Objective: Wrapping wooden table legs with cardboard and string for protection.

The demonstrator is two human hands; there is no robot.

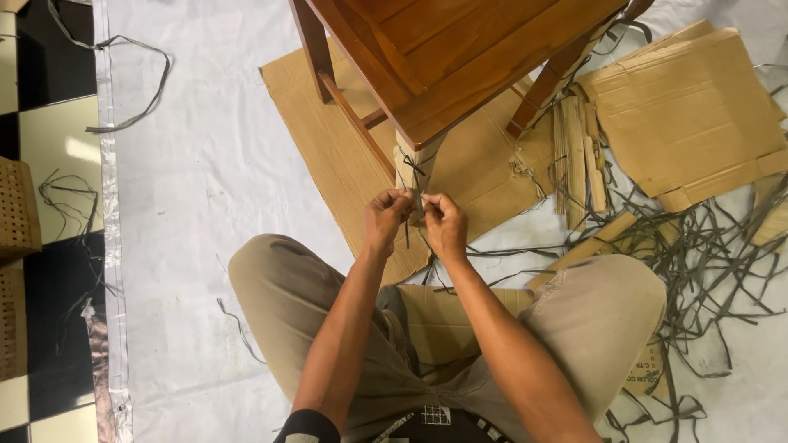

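Observation:
A brown wooden chair (pixel 460 57) stands in front of me on a flat cardboard sheet (pixel 328 156). Its nearest leg (pixel 417 164) is wrapped in cardboard and tied with a dark strap higher up. My left hand (pixel 386 217) and my right hand (pixel 446 223) meet at the lower part of that leg. Each hand pinches an end of a thin dark strap (pixel 408 234) that runs around the wrapping. I sit on the floor with my knees spread on either side.
A white sheet (pixel 205 189) covers the floor. Folded cardboard pieces (pixel 689 107) and a tangle of dark straps (pixel 706 254) lie at the right. A loose strap (pixel 131 90) lies far left, beside checkered tiles (pixel 49 139) and a woven panel (pixel 16 209).

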